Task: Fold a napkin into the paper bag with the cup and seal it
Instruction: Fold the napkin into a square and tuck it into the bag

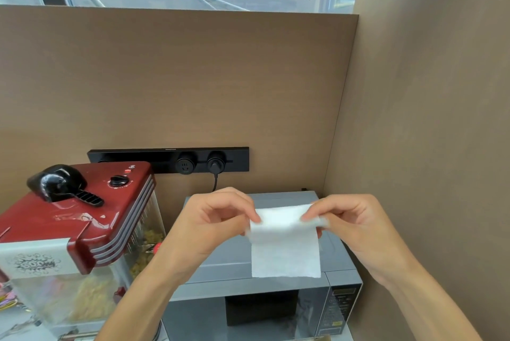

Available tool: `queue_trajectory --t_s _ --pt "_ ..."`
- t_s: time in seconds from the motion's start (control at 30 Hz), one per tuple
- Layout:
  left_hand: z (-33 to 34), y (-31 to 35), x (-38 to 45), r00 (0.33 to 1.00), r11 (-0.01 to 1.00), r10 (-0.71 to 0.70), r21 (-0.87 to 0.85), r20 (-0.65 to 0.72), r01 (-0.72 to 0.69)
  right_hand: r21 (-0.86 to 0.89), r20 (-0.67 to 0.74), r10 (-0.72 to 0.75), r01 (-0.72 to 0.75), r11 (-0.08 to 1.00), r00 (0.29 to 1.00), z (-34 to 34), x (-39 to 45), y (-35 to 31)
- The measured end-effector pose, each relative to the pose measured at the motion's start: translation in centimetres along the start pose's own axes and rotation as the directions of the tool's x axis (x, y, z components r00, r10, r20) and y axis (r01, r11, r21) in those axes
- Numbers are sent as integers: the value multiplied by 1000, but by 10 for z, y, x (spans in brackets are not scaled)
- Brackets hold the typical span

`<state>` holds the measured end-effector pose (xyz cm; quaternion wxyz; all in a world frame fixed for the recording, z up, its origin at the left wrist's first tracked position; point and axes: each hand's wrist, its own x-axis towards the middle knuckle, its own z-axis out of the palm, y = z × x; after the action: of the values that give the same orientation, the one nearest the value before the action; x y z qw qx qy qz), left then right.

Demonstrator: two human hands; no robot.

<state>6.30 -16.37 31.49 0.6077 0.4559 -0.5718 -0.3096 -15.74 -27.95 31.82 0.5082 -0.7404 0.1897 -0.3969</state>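
You've got the white napkin (285, 244) up in the air over the grey microwave (220, 271), top edge folded over, rest hanging flat. L hand (218, 219) & R hand (350, 219) each pinch a top corner.

The napkin (285, 246) hides part of the microwave (342, 280) top.

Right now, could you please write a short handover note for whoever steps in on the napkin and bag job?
Left hand: pinches the napkin's upper left corner.
Right hand: pinches its upper right corner.
The napkin hangs between the hands in the air above the grey microwave; its top edge seems to be turned over, so folding looks only just begun.
The paper bag and the cup are not in view.
Left to do: finish the fold, put the napkin into the bag with the cup, seal the bag.
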Motion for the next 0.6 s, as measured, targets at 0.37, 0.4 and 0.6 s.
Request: queue_trajectory --t_s 0.37,0.4,0.6 --pt "2 -7 2 1000 998 -7 67 6 7 15 -44 -27 28 999 999 -5 -1 -2" --pt "3 -8 3 999 999 -49 22 1 49 19 -51 -33 34 999 998 -5 -2 -2" --pt "23 -8 5 973 972 -230 -60 -6 229 5 -82 -59 59 998 995 -1 0 -5"
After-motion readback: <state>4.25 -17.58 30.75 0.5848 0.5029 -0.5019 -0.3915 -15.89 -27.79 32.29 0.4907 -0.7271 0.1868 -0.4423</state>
